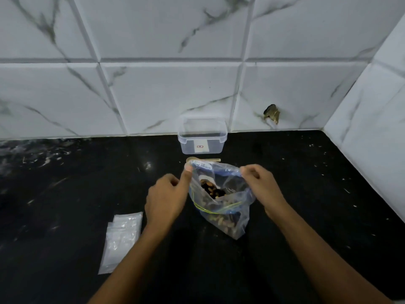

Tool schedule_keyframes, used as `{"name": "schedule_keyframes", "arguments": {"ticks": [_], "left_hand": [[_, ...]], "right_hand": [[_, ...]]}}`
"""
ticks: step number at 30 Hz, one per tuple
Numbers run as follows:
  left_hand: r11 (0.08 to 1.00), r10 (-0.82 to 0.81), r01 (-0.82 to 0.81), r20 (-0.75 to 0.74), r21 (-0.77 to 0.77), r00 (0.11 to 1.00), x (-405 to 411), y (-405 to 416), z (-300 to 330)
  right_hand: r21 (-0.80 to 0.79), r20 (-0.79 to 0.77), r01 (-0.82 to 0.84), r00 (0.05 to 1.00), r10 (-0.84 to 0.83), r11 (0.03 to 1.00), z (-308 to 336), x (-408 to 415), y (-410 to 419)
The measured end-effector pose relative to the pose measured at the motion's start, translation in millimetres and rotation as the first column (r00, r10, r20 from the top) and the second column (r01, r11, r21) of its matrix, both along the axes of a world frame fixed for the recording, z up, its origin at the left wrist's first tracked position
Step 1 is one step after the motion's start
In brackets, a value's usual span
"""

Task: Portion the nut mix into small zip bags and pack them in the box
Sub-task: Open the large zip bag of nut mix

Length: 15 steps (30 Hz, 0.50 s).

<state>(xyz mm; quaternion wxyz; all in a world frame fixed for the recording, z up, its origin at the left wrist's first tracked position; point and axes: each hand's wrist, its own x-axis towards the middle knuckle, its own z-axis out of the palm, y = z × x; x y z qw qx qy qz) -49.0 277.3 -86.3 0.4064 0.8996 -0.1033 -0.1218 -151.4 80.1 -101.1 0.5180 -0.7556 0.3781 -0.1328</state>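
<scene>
Large zip bag [221,200] of nut mix [213,189] stands mid-scene on the black tabletop [65,194], mouth spread open. Left hand [166,198] pinches the bag's left rim between thumb and fingers; right hand [260,185] pinches the right rim. Just beyond the bag lies a spoon [202,160], partly hidden. Farther back, against the tiled wall [153,88], a clear plastic box [202,137], lid off. Stack of small zip bags [121,240] lies flat, near left.
</scene>
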Motion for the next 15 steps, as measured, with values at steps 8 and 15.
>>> {"name": "schedule_keyframes", "arguments": {"ticks": [8,15], "left_hand": [[0.971,-0.163,0.081,-0.372,-0.226,0.914,-3.4,-13.3,-7.9],[0.517,-0.311,-0.686,-0.859,-0.512,0.406,23.9,-14.9,-20.2]], "right_hand": [[-0.311,-0.207,-0.235,0.962,0.176,0.921,-6.3,22.4,-2.4],[0.86,0.046,0.11,0.956,-0.29,0.498,2.3,15.8,-2.5]]}}
